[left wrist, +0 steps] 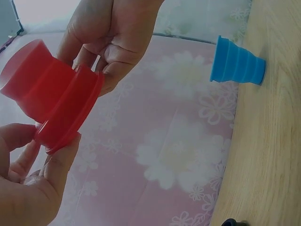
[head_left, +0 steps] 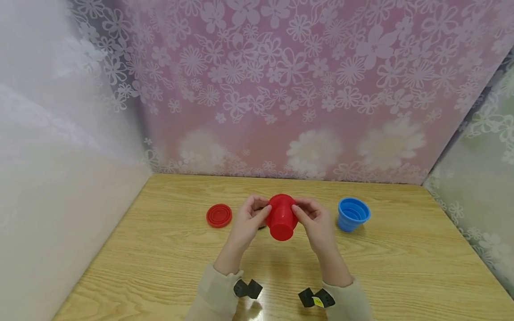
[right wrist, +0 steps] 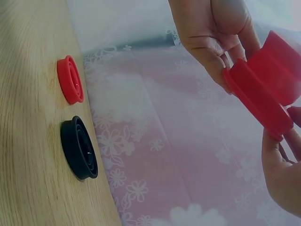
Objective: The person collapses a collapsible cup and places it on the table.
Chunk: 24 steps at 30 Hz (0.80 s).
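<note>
So the left hand and right hand pinch opposite sides of the red cup above the middle of the table, base tipped nearward, probably to keep it steady. Flat red disc lies left, blue cup stands right; from above, a black disc is mostly blocked.

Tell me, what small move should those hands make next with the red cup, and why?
I'd guess the left hand and right hand should gently pull the red cup further open. Both pinch it near its wide end, and the abrupt step there suggests a part is folded, whereas the blue cup stands evenly stepped.
</note>
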Each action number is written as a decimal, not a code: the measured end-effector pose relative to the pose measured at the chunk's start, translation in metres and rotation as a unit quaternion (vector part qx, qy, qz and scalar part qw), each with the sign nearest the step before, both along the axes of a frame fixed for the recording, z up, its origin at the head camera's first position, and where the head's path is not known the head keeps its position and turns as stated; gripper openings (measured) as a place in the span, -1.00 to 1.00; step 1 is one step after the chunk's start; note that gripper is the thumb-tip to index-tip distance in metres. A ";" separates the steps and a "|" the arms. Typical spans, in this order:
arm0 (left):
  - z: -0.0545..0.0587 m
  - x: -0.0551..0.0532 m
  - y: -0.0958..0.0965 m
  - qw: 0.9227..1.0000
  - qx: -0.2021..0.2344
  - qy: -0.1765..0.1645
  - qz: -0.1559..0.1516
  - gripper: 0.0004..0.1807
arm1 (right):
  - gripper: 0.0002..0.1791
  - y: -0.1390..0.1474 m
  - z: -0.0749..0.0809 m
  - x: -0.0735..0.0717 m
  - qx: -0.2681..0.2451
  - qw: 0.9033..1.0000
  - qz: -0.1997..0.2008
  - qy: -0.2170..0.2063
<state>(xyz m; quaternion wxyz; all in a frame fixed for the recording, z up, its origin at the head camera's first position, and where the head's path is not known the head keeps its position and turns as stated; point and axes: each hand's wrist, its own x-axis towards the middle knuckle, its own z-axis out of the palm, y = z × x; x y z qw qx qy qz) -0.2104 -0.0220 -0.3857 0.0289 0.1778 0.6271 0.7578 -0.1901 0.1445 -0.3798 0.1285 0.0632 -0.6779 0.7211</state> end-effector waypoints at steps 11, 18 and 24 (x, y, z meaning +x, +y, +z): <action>-0.004 0.000 0.002 0.996 -0.067 0.058 -0.023 -0.68 | -0.70 -0.003 -0.005 -0.002 0.012 0.999 0.047 0.017; -0.002 0.000 0.001 0.995 -0.085 0.056 -0.014 -0.71 | -0.71 -0.002 -0.007 -0.002 0.004 0.996 0.083 0.043; 0.018 0.012 -0.001 0.991 -0.115 0.066 -0.009 -0.72 | -0.72 -0.002 -0.007 -0.001 0.018 0.996 0.075 0.052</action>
